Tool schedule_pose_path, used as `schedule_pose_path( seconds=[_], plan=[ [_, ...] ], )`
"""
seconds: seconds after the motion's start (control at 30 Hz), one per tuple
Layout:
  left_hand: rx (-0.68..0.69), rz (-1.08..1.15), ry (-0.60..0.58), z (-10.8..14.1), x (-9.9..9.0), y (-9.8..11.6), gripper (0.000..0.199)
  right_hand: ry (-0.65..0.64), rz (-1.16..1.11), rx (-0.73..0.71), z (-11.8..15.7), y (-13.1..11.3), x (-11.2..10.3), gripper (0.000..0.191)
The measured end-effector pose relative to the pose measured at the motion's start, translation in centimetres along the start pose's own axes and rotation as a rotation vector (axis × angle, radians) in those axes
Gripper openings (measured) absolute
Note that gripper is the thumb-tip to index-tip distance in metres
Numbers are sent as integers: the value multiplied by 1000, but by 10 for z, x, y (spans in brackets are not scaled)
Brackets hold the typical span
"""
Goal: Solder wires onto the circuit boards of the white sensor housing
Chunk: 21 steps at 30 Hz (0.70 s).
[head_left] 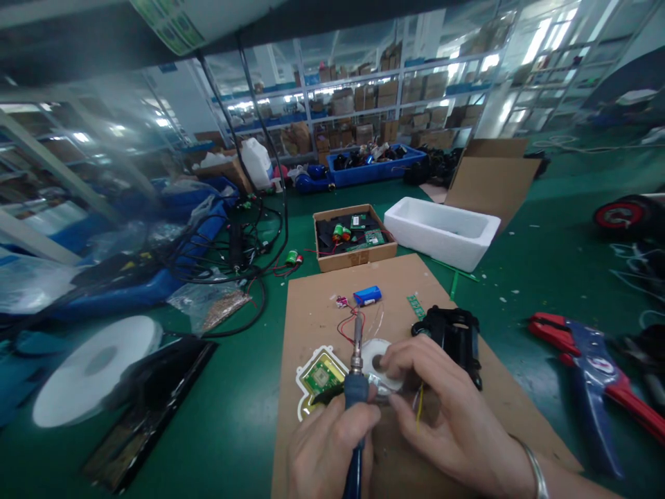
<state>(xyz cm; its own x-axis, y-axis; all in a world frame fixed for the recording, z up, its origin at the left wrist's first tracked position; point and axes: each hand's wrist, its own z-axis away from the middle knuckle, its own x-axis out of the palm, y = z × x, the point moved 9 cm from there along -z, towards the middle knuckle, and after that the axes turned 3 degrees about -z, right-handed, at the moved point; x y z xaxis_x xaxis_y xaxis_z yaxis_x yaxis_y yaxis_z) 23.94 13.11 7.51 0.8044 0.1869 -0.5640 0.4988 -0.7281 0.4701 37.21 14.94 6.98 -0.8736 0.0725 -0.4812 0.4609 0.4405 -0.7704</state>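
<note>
My left hand [332,443] is closed around a soldering iron [357,388], its metal tip pointing up and away from me. A dark slim pointed piece shows beside those fingers; what it is I cannot tell. With thumb and fingers, my right hand [447,409] grips a white spool of solder wire [375,353], just right of the iron. A green circuit board [321,375] in a white-edged frame lies left of the iron, partly covered by my left hand. Beyond the tip are a blue battery pack [368,296] and thin red wires. A yellow wire [420,403] shows under my right hand.
Cardboard [306,319] covers the green bench here. On it sit a black bracket-like part [457,339] and a small green strip [415,306]. Around lie a parts box [356,258], a white foam box [441,232], red-blue pliers [592,374], a white reel [98,367] and black cables.
</note>
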Motion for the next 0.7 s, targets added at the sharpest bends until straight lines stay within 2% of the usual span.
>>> schedule_pose_path(
  seconds=[0.1,0.2,0.27,0.43,0.53,0.63,0.7],
  plan=[
    [56,-38,-16,2,0,3,27,38,-10,-59,1,-6,-9,23],
    [123,-152,-29,3,1,6,17,20,11,-112,0,-9,-14,13],
    [163,-216,-1,4,2,9,18,9,14,-122,-1,-10,-17,9],
    [195,-271,43,13,5,8,25,17,-11,-149,-1,-14,-22,15],
    [201,-300,-23,18,9,3,24,-5,9,-106,1,-14,-19,2],
    [197,-301,-96,19,11,0,21,-35,-75,-67,5,-12,-16,22],
    [202,-254,-69,16,7,2,20,-54,-152,-32,7,-11,-14,19]
  ],
)
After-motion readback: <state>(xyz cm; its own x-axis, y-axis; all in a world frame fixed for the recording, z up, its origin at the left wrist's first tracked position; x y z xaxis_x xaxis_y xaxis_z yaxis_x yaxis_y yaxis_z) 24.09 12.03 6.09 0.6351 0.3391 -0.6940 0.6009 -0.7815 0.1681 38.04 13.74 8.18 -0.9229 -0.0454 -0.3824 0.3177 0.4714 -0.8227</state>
